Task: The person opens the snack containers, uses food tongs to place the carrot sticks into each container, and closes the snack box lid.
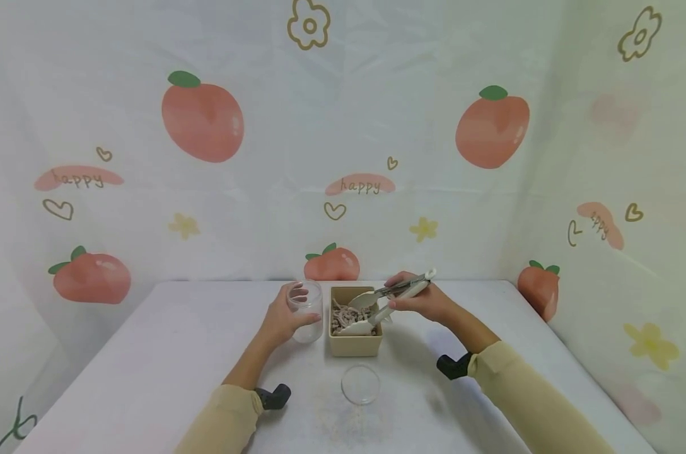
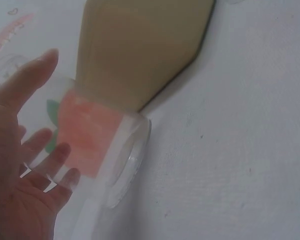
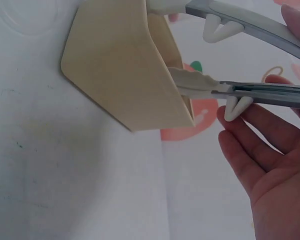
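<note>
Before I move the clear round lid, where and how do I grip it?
I'd pinch the clear round lid at the left and right edges of its rim, coming from above on the near side. It lies flat on the table, so there's little to hook under, and the beige rectangular bin stands just beyond.

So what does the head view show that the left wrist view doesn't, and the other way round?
Only the head view shows the right hand gripping white and silver tongs, their ends in the greyish-brown shredded material.

Only the left wrist view shows the palm side of the left hand and a printed red peach showing through the clear round plastic jar.

Both show the left hand holding that jar, the tan rectangular box beside it and the white tabletop.
</note>
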The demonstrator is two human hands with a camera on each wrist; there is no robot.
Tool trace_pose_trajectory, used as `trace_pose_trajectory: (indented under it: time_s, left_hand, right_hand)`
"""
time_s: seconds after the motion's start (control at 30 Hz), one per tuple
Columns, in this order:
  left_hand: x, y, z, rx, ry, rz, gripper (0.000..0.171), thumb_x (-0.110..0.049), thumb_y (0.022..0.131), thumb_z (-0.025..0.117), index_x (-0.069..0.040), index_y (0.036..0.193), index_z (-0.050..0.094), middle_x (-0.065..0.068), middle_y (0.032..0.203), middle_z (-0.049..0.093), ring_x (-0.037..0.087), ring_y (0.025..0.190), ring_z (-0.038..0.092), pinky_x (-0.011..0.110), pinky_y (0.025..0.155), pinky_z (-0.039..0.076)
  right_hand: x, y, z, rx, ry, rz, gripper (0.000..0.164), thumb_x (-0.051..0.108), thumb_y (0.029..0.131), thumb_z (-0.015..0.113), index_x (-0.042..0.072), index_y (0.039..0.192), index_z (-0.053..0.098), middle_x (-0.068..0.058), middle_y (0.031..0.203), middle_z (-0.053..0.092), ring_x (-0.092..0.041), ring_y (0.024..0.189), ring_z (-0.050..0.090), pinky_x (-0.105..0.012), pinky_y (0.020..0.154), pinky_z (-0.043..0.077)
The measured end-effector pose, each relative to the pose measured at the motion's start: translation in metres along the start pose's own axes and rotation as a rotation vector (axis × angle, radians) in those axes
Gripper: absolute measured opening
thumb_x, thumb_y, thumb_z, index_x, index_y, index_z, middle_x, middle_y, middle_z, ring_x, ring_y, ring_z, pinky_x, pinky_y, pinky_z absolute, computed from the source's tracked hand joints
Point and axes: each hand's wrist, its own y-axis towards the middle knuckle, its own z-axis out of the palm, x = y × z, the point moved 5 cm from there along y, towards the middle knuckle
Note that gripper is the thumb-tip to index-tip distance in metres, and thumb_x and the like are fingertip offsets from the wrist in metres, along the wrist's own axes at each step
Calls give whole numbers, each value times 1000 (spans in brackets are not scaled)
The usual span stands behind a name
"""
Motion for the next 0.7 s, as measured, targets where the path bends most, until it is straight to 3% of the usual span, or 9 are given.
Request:
trace_pose_trajectory:
  time_s: [0.13,0.33,0.53,0.7]
  left_hand:
    - [1,1,-1,9,11,-4,89,-31,70,88,-7,140,38,12,131,58,31,121,52,51,101,40]
    - [0,3,-1,27,4,4,85,-26,71,88,-7,139,39,12,129,59,30,118,55,51,98,42]
    - [1,4,0,26,12,-1,84,-24,72,87,-7,139,39,11,130,59,31,117,56,52,98,42]
    - [1,3,-1,28,10,-4,84,-24,72,88,-7,139,40,11,129,59,32,118,55,52,98,42]
  right_hand:
    - [-1,0,0,-16,8,17,37,6,86,71,-8,118,58,-18,104,66,-20,89,61,-29,79,50]
    - [-5,1,1,-112,6,51,34,7,87,71,-9,115,61,-25,107,66,-21,90,63,-28,80,51]
    - [-7,0,2,-184,14,73,31,8,89,69,-9,114,61,-22,106,66,-15,89,64,-27,79,52]
    - [-5,-2,2,-224,48,59,26,5,90,67,-11,110,63,-20,99,68,-15,81,64,-34,75,55]
